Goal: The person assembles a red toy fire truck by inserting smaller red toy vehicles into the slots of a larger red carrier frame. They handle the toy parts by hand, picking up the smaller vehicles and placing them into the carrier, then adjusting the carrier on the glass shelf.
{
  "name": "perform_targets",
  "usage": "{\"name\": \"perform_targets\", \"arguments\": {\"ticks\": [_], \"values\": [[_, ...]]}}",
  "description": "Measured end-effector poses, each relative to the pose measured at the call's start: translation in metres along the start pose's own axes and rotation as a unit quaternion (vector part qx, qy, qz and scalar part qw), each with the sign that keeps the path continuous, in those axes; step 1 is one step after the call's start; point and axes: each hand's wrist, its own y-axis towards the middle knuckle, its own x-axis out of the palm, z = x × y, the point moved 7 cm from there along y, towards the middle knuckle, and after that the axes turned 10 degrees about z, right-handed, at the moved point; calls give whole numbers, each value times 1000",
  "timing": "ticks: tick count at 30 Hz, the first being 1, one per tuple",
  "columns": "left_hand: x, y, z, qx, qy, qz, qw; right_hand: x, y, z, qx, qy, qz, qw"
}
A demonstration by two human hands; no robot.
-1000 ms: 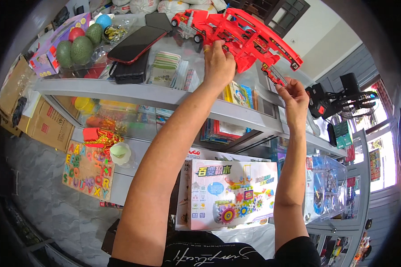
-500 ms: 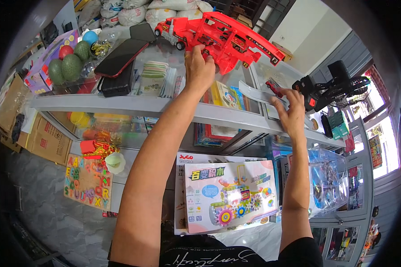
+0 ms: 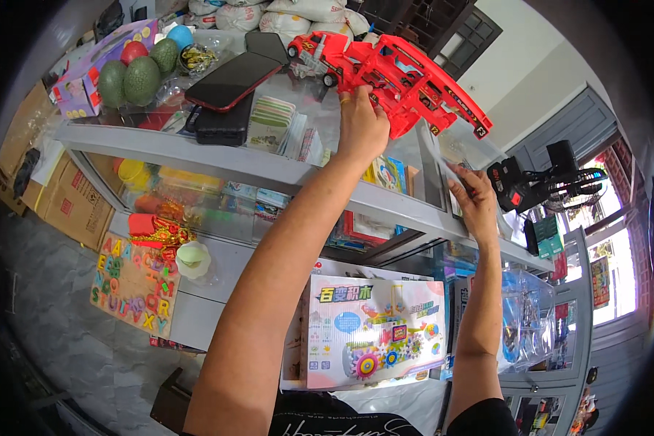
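Observation:
A red toy car-carrier truck [image 3: 418, 91] stands on the glass counter, its long top ramp slanting down to the right. My left hand [image 3: 363, 125] is closed on the near side of its body; the fingertips are partly hidden. To the right, my right hand [image 3: 475, 198] pinches a thin whitish plastic strip [image 3: 434, 151] between thumb and fingers. The strip rises from that hand toward the truck's rear end, seen nearly edge-on. Whether its far tip touches the truck, I cannot tell.
Left on the counter [image 3: 269, 161] are a phone [image 3: 232, 80], a black case [image 3: 225, 125], small booklets [image 3: 270, 122] and green fruits [image 3: 142, 78]. A black fan [image 3: 570, 182] stands at right. Below lie a boxed gear toy [image 3: 374, 330] and a letter puzzle board [image 3: 133, 283].
The strip has gone from lying flat to tilted up beside the truck's rear. The small red car near my right hand no longer shows. My view has shifted, too.

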Motion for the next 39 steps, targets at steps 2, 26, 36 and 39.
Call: {"name": "perform_targets", "arguments": {"ticks": [2,26,36,39], "values": [[-1,1,-1,-2,-4,1,1000,4,7,-5,1,2,27,1000],[-1,2,-2,-10,19,1,1000,23,9,-37,-72,-93,36,992],[1,5,-6,-36,30,-33,998,-40,-4,66,63,-122,65,988],[6,3,-6,-28,43,-39,998,-35,-11,89,115,-97,24,988]]}}
